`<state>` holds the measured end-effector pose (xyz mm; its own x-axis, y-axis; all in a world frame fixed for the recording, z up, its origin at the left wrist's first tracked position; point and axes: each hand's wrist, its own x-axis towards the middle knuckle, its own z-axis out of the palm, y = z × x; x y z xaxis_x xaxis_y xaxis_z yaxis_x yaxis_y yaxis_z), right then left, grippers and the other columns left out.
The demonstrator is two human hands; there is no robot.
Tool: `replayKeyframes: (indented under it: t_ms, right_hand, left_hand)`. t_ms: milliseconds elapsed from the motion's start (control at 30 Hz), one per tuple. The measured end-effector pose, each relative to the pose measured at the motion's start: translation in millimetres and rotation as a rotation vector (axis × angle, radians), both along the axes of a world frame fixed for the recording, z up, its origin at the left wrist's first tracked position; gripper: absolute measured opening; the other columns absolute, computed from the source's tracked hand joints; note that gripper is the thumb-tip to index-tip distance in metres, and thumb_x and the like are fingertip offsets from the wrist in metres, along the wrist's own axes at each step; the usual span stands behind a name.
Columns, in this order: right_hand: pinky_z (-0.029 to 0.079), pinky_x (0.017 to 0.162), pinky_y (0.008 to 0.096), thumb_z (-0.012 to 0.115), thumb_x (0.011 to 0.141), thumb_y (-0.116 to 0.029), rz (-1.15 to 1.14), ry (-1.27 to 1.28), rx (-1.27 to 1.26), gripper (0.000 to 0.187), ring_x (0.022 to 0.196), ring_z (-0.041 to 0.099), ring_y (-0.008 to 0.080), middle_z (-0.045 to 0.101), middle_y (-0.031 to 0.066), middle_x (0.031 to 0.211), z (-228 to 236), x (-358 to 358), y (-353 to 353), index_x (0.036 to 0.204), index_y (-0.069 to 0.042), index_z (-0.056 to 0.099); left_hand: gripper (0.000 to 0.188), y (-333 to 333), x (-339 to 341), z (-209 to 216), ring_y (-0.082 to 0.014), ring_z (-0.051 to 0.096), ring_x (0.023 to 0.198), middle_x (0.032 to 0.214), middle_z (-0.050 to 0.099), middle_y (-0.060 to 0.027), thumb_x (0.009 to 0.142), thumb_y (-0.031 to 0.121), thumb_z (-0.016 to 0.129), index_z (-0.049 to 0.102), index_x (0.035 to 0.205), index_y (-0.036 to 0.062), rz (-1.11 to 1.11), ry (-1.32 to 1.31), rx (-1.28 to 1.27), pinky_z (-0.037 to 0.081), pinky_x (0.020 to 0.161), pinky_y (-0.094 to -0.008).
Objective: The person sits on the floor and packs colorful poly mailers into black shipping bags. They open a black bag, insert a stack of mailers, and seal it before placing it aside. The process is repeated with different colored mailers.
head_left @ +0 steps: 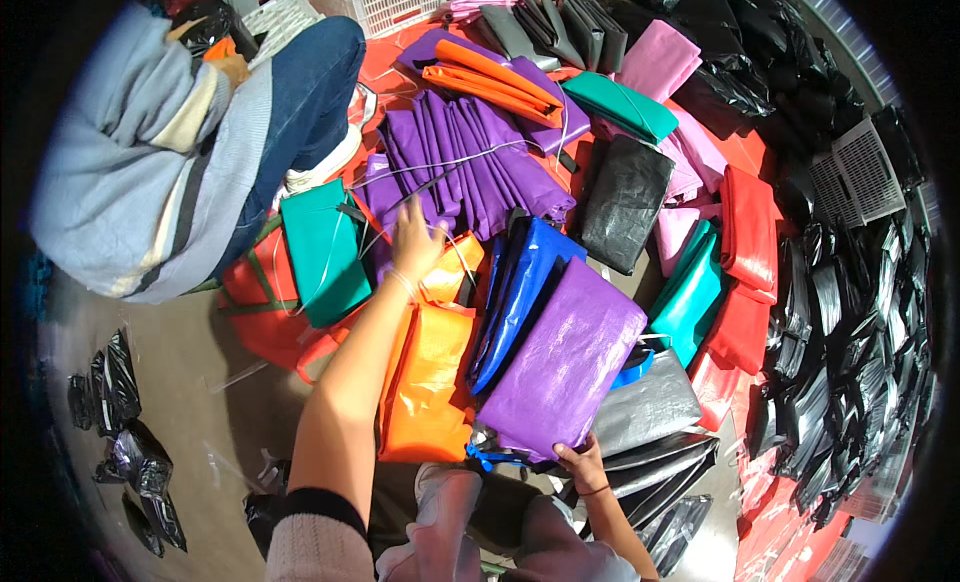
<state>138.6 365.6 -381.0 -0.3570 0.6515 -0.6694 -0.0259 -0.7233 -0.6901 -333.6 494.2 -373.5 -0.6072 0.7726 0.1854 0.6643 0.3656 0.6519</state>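
My right hand (583,465) is gripping the near edge of the flat purple bundle (565,357), which is partly hiding the blue bundle (515,307). My left hand (418,244) is hanging by the wrinkly purple pile (470,167), but I can't tell if its fingers are holding anything. White string (440,165) is lying close, so a snag could be messing up the folds.

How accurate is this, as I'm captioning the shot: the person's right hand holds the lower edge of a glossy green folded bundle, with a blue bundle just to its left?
The bundle's colour is wrong: in the head view, the right hand holds the lower edge of a glossy purple folded bundle, with a blue bundle just to its left.
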Motion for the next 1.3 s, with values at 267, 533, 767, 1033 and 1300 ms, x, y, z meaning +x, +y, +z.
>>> replayKeyframes:
  t_ms: [267,533,767,1033,1300]
  right_hand:
    - [0.052,0.083,0.0321,0.081,0.072,-0.003,-0.005,-0.009,0.013,0.061,0.099,0.061,0.0162,0.062,0.0048,0.111,-11.4,0.1,-3.5,0.124,-0.005,0.048]
    - [0.049,0.092,0.0345,0.083,0.071,-0.001,-0.045,-0.026,-0.008,0.065,0.105,0.059,0.0187,0.062,0.0081,0.114,-3.6,-2.8,-3.1,0.125,-0.001,0.047]
    - [0.04,0.106,0.0462,0.073,0.085,-0.024,-0.144,0.499,-0.22,0.068,0.126,0.049,0.029,0.052,0.011,0.136,5.2,1.7,1.3,0.141,-0.006,0.038]
    - [0.05,0.091,0.0406,0.073,0.084,-0.039,-0.485,0.581,-0.36,0.044,0.101,0.063,0.0229,0.068,0.0038,0.111,55.6,48.3,41.4,0.117,-0.012,0.062]
    - [0.049,0.094,0.0412,0.061,0.093,-0.036,-0.397,0.39,-0.019,0.047,0.105,0.062,0.0258,0.065,0.0099,0.117,137.9,144.1,-16.9,0.127,-0.005,0.054]
  left_hand:
    - [0.095,25.0,-63.3,-45.0,-0.0346,0.022,0.144,0.153,0.034,-0.0155,0.081,0.049,0.066,0.021,0.152,0.0054,0.022,0.023,-0.682,0.01,0.119,-0.0461]
    - [0.022,6.1,-7.6,69.1,-0.0071,0.046,0.051,0.054,0.05,-0.0089,0.085,0.013,0.066,0.057,0.072,-0.0034,-0.229,-0.186,0.233,0.037,0.049,-0.0289]
    - [0.017,-24.5,99.9,233.3,-0.0119,0.05,0.05,0.058,0.049,-0.0108,0.077,0.001,0.064,0.051,0.067,-0.0039,-0.455,-0.106,0.28,0.041,0.049,-0.0279]
    - [0.032,-100.3,149.6,368.5,0.0006,0.03,0.061,0.066,0.033,0.0086,0.093,0.005,0.057,0.039,0.067,0.0067,-0.525,-0.551,0.462,0.026,0.051,-0.021]
    - [0.028,-145.2,170.1,364.3,-0.0032,0.038,0.052,0.062,0.044,0.0057,0.097,0.019,0.057,0.052,0.072,0.0075,-0.409,-0.911,0.359,0.03,0.048,-0.022]
